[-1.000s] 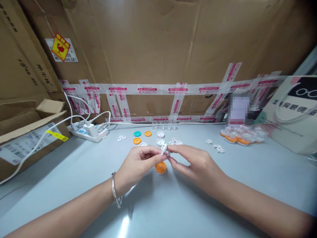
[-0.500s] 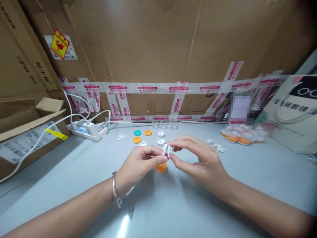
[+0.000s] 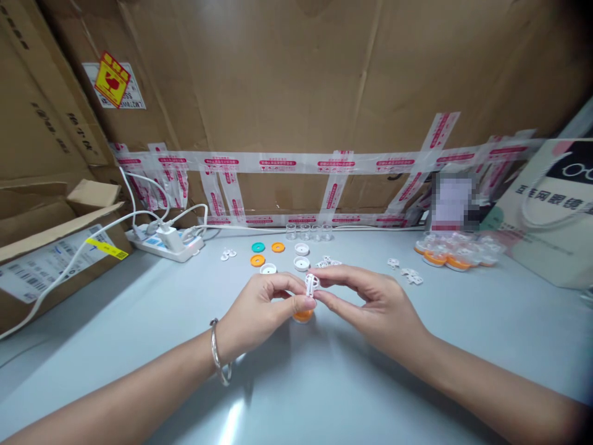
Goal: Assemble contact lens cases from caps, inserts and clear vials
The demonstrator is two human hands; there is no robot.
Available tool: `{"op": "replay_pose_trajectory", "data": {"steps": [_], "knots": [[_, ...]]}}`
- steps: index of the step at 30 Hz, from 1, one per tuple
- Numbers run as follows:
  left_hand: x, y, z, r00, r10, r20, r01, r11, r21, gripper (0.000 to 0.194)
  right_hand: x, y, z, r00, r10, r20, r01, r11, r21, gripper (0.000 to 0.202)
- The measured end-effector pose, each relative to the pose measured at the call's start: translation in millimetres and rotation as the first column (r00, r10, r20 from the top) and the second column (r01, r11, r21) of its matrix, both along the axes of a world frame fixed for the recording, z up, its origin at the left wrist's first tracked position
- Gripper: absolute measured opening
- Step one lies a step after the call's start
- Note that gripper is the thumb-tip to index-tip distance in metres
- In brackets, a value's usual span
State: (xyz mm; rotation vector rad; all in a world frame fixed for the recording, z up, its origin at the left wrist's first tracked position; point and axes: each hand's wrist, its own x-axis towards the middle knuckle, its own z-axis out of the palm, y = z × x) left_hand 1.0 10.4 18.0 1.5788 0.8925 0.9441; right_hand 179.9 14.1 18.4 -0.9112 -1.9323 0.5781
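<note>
Between the fingertips of both hands is a small white plastic part (image 3: 311, 284) with a ring-like openwork side. My left hand (image 3: 266, 303) pinches it from the left with thumb and forefinger. From the right, my right hand (image 3: 365, 296) grips it between thumb and fingers. Below the fingers, an orange disc-shaped piece with a pale rim (image 3: 304, 316) rests on the table, partly hidden by my left thumb. Behind the hands lie orange rings (image 3: 257, 261), a green ring (image 3: 258, 247) and white round caps (image 3: 301, 263).
Several clear cups (image 3: 304, 232) stand along the back. Loose white parts (image 3: 411, 276) lie to the right, near a cluster of clear-and-orange pieces (image 3: 447, 259). A power strip (image 3: 178, 247) and an open carton (image 3: 65, 247) are at left; a paper bag (image 3: 551, 216) is at right.
Two white pieces that were slightly apart between my fingers are now together. My right hand has moved a little closer to the left and lower.
</note>
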Motion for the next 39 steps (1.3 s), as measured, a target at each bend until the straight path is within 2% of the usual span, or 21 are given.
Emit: {"op": "replay_pose_trajectory", "data": {"steps": [8, 14, 20, 27, 29, 33, 36, 39], "knots": [[-4, 0, 2.9, 0.986, -0.006, -0.167, 0.018, 0.998, 0.066, 0.011, -1, 5, 6.9, 0.988, 0.099, -0.121, -0.129, 0.955, -0.267, 0.016], [-4, -1, 7.7, 0.963, -0.034, -0.266, 0.069, 0.990, 0.124, 0.010, 3, 5, 17.0, 0.979, 0.198, -0.047, -0.201, 0.911, -0.359, 0.014], [-4, 0, 5.5, 0.933, -0.115, -0.341, 0.149, 0.986, 0.075, 0.007, 4, 8, 19.3, 0.959, 0.282, -0.011, -0.244, 0.808, -0.536, 0.012], [-6, 0, 0.1, 0.913, -0.172, -0.369, 0.209, 0.976, 0.062, 0.006, 4, 10, 11.6, 0.955, 0.289, -0.062, -0.261, 0.729, -0.633, 0.015], [-7, 0, 1.2, 0.910, -0.161, -0.383, 0.212, 0.973, 0.095, 0.007, 4, 12, 9.9, 0.955, 0.284, -0.081, -0.270, 0.726, -0.633, 0.016], [-8, 1, 6.9, 0.912, -0.097, -0.397, 0.185, 0.965, 0.188, 0.011, 5, 16, 9.5, 0.971, 0.215, -0.104, -0.233, 0.761, -0.606, 0.016], [-10, 4, 10.5, 0.918, -0.044, -0.395, 0.133, 0.971, 0.201, 0.015, 4, 18, 9.0, 0.974, 0.187, -0.127, -0.226, 0.777, -0.588, 0.018], [-9, 6, 11.7, 0.913, 0.000, -0.408, 0.087, 0.977, 0.196, 0.019, 3, 17, 6.9, 0.965, 0.187, -0.181, -0.259, 0.767, -0.587, 0.020]]}}
